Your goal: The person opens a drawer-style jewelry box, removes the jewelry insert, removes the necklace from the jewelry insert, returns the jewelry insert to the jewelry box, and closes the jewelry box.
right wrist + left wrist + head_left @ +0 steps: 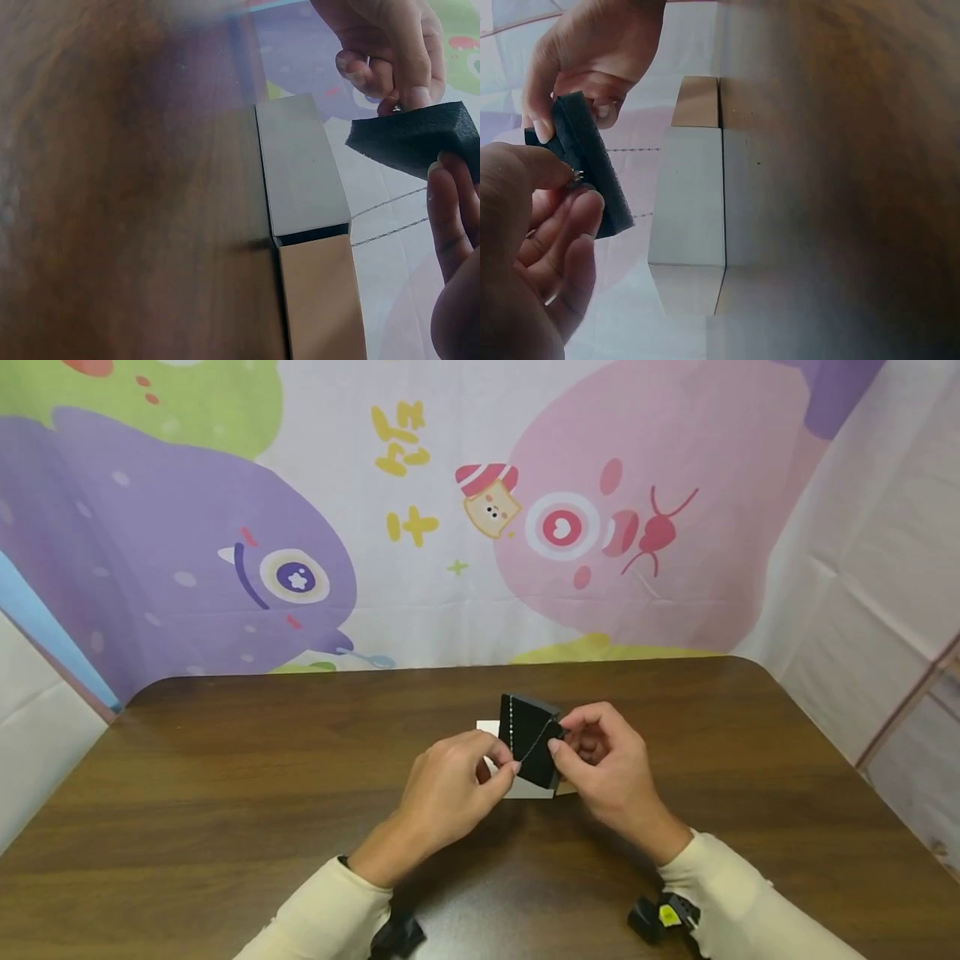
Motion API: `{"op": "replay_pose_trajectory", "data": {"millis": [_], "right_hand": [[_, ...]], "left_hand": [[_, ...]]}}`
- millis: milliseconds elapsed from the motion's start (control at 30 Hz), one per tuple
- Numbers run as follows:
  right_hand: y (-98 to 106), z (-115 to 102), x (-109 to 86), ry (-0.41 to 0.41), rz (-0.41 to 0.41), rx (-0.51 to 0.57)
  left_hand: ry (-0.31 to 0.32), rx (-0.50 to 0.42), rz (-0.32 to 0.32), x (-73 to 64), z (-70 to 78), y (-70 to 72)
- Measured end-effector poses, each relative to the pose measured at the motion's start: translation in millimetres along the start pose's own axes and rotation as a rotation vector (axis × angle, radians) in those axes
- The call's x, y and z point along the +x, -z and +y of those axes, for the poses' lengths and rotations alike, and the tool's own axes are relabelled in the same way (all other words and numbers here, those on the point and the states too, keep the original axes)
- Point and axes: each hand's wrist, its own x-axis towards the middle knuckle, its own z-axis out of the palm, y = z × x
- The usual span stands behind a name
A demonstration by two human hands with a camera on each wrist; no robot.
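Observation:
A black foam pad [531, 720] is held up over the table, tilted, between the two hands. Along its front face runs a thin silver chain [512, 724], and two strands of it hang behind the pad in the left wrist view. My right hand [611, 768] grips the pad by its right edge, thumb in front. With thumb and forefinger, my left hand [453, 777] pinches a small silvery piece of the chain [577, 175] close against the pad's face. The left hand's other fingers are loosely bent.
Under the pad, on the dark wooden table [247, 793], lies a white box [304, 165]. A brown box part [322, 300] adjoins its end, with a dark gap between them. A printed cartoon cloth [435, 610] hangs behind the table's far edge.

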Motion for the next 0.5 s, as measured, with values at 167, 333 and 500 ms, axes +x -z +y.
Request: {"op": "replay_pose_trajectory", "data": {"millis": [167,333,500], "right_hand": [[0.6,0.6,-0.3,0.002,0.008,-0.006],[1.7,0.7,-0.4,0.002,0.006,-0.034],[1.8,-0.4,0.2,-0.01,-0.016,-0.058]], "left_hand": [[-0.058,-0.023,0.055,0.6,-0.1,-0.5],[-0.1,-0.064,0.093,1.6,-0.9,-0.6],[-0.169,-0.128,0.165,2.8,-2.5,0.7]]}}
